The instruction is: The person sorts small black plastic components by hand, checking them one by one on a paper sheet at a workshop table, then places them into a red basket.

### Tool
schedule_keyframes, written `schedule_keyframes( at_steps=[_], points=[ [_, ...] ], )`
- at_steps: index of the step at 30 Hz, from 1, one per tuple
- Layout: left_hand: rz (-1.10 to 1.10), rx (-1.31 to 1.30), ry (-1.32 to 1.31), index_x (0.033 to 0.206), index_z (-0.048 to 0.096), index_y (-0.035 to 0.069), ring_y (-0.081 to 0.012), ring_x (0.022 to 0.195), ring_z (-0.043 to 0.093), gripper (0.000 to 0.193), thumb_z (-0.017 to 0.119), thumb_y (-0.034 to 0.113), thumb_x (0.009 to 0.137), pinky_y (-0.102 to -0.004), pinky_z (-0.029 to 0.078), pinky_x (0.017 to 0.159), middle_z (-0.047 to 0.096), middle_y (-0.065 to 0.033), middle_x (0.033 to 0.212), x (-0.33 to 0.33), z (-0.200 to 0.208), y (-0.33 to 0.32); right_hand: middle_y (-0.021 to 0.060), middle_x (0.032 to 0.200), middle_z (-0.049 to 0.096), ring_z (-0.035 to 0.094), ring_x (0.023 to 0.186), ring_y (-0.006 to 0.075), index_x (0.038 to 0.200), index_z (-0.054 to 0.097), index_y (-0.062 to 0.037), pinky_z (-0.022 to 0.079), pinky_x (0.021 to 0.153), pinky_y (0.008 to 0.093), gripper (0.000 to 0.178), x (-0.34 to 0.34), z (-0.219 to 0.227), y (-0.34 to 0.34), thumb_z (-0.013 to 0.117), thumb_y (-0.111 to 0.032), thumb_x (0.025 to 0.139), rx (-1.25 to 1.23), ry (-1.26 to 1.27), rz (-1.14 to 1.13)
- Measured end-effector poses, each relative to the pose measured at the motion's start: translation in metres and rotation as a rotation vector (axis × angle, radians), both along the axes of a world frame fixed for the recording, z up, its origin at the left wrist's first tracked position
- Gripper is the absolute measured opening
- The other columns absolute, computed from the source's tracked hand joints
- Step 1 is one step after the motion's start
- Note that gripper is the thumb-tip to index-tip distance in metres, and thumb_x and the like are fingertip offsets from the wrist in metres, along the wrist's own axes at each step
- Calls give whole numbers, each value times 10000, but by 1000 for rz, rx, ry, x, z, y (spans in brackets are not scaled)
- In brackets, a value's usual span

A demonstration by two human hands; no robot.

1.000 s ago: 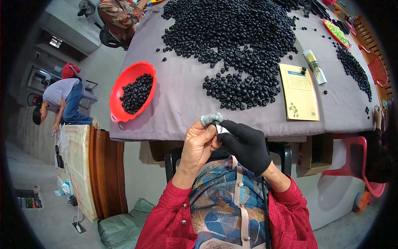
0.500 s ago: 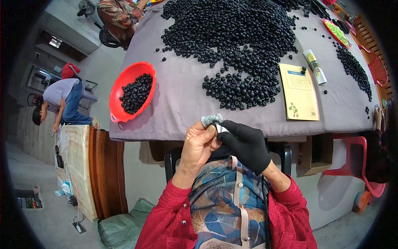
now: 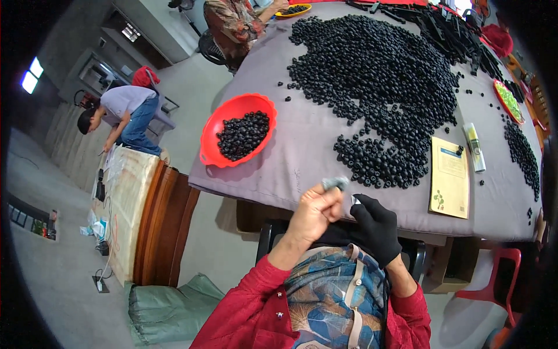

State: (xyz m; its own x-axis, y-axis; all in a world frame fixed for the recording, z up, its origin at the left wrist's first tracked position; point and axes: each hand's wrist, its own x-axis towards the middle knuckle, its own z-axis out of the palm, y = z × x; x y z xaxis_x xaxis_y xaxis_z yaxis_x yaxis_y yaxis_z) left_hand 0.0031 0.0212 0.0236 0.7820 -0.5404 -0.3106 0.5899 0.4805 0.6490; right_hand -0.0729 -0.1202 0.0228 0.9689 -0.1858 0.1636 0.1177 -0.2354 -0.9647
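My left hand [image 3: 317, 212], bare, is closed in front of the table edge. A small grey speckled, fuzzy-looking piece [image 3: 335, 184] sticks out from its fingertips, blurred by motion. Close by on the right, my right hand [image 3: 375, 230] wears a black glove and is closed, thumb and fingers pinched on a small white piece [image 3: 355, 200]. The two hands are apart. Just beyond them lies the near end of a large spread of small black bead-like parts [image 3: 378, 75] on the grey tablecloth [image 3: 261, 192].
A red scalloped bowl [image 3: 207, 136] of black parts stands left. On the right lie a yellow booklet [image 3: 449, 180], a white tube-like pack [image 3: 474, 148] and a tray of green pieces [image 3: 509, 103]. A person [image 3: 125, 110] bends over a wooden-sided bench; another person [image 3: 232, 26] sits far left.
My hands have come apart, the left keeping the grey piece and the right the white one. The view has turned, so the table sits lower and further right.
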Motion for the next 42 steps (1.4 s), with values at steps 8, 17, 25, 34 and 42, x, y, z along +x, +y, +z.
schedule_keyframes(
  at_steps=[8, 17, 25, 34, 42],
  points=[
    [520, 451, -487, 853, 549, 13, -79, 443, 481, 76, 576, 26, 783, -191, 372, 365, 550, -29, 636, 131, 9, 98, 142, 1015, 580, 603, 852, 241, 998, 573, -12, 468, 746, 277, 232, 2, 1, -20, 567, -81, 777, -164, -25, -33],
    [410, 1044, -810, 1000, 550, -18, -69, 482, 474, 240, 579, 67, 778, -219, 386, 440, 532, -14, 627, 150, -20, 82, 121, 984, 608, 585, 866, 155, 1024, 585, -19, 442, 768, 257, 239, 4, 5, -27, 549, -137, 819, 82, 161, -126],
    [109, 944, -1114, 823, 622, 17, -154, 559, 524, 118, 603, 71, 720, -281, 417, 520, 559, -80, 701, 65, -58, -11, -25, 755, 562, 415, 611, 23, 1046, 584, -1, 342, 525, 176, 274, 5, 6, -30, 549, -177, 838, 145, 149, -198],
    [-82, 1229, -1269, 893, 535, 52, -319, 738, 558, 221, 636, 120, 708, -409, 438, 611, 514, -114, 853, 52, -65, -51, 91, 904, 627, 566, 823, 102, 1007, 583, 20, 442, 730, 237, 263, 6, 7, -31, 571, -162, 817, 205, 220, -205],
    [57, 1124, -1447, 863, 505, 19, -329, 690, 546, 144, 580, 72, 752, -402, 438, 586, 520, -136, 823, 60, -83, -53, 111, 942, 614, 570, 848, 119, 1025, 571, 25, 443, 742, 247, 266, 7, -1, -30, 553, -148, 824, 205, 199, -163]
  ],
)
